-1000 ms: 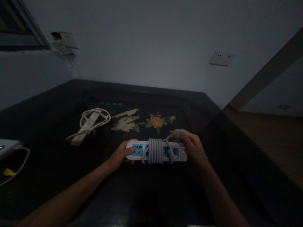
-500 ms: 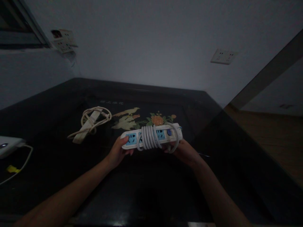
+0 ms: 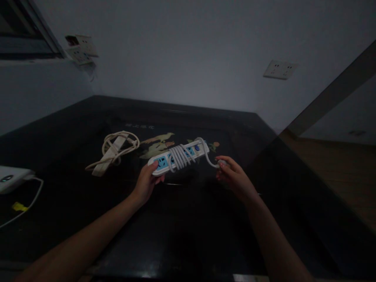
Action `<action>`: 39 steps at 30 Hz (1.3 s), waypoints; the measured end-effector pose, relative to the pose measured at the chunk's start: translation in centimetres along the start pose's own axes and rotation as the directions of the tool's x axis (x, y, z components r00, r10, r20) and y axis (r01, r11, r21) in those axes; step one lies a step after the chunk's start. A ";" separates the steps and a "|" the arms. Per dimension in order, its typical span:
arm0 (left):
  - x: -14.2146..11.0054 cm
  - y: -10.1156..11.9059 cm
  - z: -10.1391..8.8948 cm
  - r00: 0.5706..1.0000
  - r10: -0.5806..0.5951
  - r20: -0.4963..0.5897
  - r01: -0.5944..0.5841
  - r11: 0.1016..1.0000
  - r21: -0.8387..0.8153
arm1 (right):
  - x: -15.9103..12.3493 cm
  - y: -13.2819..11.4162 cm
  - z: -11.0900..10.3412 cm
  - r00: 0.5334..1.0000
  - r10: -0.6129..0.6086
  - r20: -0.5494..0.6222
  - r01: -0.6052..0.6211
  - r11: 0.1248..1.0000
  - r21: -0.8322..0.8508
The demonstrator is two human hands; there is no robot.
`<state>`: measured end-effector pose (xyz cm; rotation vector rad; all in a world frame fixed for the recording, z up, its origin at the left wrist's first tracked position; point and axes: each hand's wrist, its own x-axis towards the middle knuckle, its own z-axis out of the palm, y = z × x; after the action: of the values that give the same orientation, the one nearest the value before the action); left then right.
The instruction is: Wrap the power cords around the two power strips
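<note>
My left hand grips the near left end of a white power strip with blue sockets, its thumb on top. The strip is tilted, its right end farther away, above the dark table. A grey cord is wound several times round its middle, and a loose length loops off the right end. That length runs to the plug, which my right hand pinches between thumb and fingers, apart from the strip. The fingers partly hide the plug.
A second white power strip with a loosely coiled cord lies on the dark table to the left. Farther left are a white device with a cable and a yellow tag. Wall sockets sit behind.
My right hand has left the strip's right end and moved right with the plug, drawing a length of cord out. The strip has tilted, its right end now higher in view.
</note>
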<state>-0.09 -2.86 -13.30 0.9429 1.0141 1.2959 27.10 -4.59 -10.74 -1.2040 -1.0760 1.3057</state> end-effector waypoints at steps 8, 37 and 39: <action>0.0 -0.1 -0.1 1.000 0.007 0.018 -0.007 1.000 0.014 | -0.4 -0.7 0.4 0.989 -0.144 0.044 0.150 0.972 -0.180; 0.4 0.1 0.0 1.000 0.014 -0.027 -0.012 0.998 0.061 | -1.5 -1.3 0.6 0.833 -0.117 0.541 0.381 0.831 -0.406; 0.4 0.1 0.0 1.000 0.010 -0.021 -0.008 0.996 0.093 | -1.7 -1.7 0.6 0.847 -0.126 0.517 0.341 0.874 -0.345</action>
<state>-0.11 -2.46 -13.28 1.0072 1.0953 1.2775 26.61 -6.10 -8.87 -1.0190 -1.8976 1.2337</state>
